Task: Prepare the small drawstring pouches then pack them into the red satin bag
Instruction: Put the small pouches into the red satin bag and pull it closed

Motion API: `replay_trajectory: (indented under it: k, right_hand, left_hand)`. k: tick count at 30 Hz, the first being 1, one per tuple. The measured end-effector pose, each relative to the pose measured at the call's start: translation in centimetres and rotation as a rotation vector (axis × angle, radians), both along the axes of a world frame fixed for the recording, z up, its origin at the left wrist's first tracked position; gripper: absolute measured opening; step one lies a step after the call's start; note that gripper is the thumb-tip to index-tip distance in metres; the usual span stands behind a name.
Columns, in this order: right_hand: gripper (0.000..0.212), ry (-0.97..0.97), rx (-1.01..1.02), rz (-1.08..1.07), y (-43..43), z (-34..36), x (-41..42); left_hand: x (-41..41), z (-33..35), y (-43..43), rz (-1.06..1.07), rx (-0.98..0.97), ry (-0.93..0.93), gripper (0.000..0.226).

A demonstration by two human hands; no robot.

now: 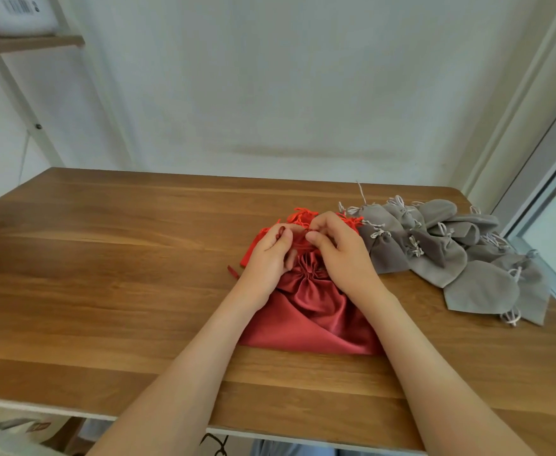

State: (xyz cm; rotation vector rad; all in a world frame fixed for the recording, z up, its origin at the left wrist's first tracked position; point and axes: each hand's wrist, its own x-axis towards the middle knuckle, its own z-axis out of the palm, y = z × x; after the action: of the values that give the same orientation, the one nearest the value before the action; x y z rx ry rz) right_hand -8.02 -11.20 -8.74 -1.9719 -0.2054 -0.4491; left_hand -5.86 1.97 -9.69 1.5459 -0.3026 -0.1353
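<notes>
Red satin bag lies flat on the wooden table, a little right of the middle and closer to the near edge than the far one. Its bottom faces the person and its neck points toward the far edge. The neck is drawn into tight gathers.

Both hands meet at that neck. The left hand has its fingers curled, with a loop of the bag's dark red drawstring pinched at its fingertips. The right hand is curled over the top of the gathers, thumb and fingers closed on the same cord. Exactly where it grips is hidden by the fingers. A loose end of cord lies on the wood just left of the left wrist.

Just behind the hands sit several small bright red pouches, partly covered by them. One shows beside the left hand.

A heap of small grey pouches with pale cords touches the red ones. It runs along toward the table's right edge, overlapping in a loose row from the far right corner toward the person.

Beyond the table stands a pale wall. A wooden shelf at upper left carries a white package, and a window frame lies along the right.
</notes>
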Motion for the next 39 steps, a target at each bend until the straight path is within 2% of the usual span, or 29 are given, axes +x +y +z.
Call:
replay_trajectory:
  k: [4, 7, 9, 12, 15, 17, 21, 25, 28, 33, 37, 39]
  right_hand:
    - [0.021, -0.018, 0.075, 0.013, 0.1, 0.3, 0.0]
    - [0.021, 0.075, 0.200, 0.067, 0.0, 0.5, 0.1]
    - [0.026, 0.171, 0.186, 0.107, -0.1, 0.5, 0.1]
    - [0.015, 0.258, 0.086, 0.160, -0.1, 0.2, 0.2]
    - [0.006, 0.266, 0.136, 0.165, -0.5, 0.1, 0.2]
    - [0.013, 0.289, 0.155, 0.145, -0.8, 0.1, 0.3]
    - [0.011, 0.357, 0.239, 0.152, -0.8, 0.0, 0.4]
    - [0.016, 0.344, 0.315, 0.126, -0.6, 0.1, 0.4]
    - [0.018, 0.321, 0.314, 0.125, -0.4, 0.2, 0.4]
    - [0.016, 0.244, 0.261, 0.101, -0.2, 0.3, 0.2]
    - [0.013, 0.235, 0.350, 0.142, 0.5, 0.9, 0.0]
    - [0.020, 0.298, 0.371, 0.159, 0.4, 1.0, -0.1]
  left_hand:
    - [0.4, -0.2, 0.1, 0.004, 0.141, -0.011, 0.033]
    - [0.1, 0.3, 0.3, 0.012, 0.068, -0.025, 0.037]
    - [-0.1, 0.7, 0.3, 0.010, -0.012, 0.007, 0.035]
    - [0.0, 0.9, 0.4, -0.009, -0.096, 0.050, 0.025]
    - [0.0, 1.1, 0.8, -0.012, -0.122, 0.036, 0.022]
    - [0.1, 1.2, 1.0, -0.022, -0.095, 0.001, 0.019]
    - [0.4, 1.1, 1.3, -0.063, -0.046, 0.013, 0.018]
    - [0.1, 1.2, 1.3, -0.048, 0.030, -0.035, 0.016]
    - [0.1, 0.9, 1.2, 0.045, 0.158, -0.203, 0.016]
    - [0.1, 0.1, 1.2, 0.223, 0.581, -0.615, 0.013]
    - [0.0, -0.4, 1.3, 0.387, 0.710, -0.836, 0.017]
    - [-0.1, -0.4, 1.2, 0.429, 0.746, -0.934, 0.007]
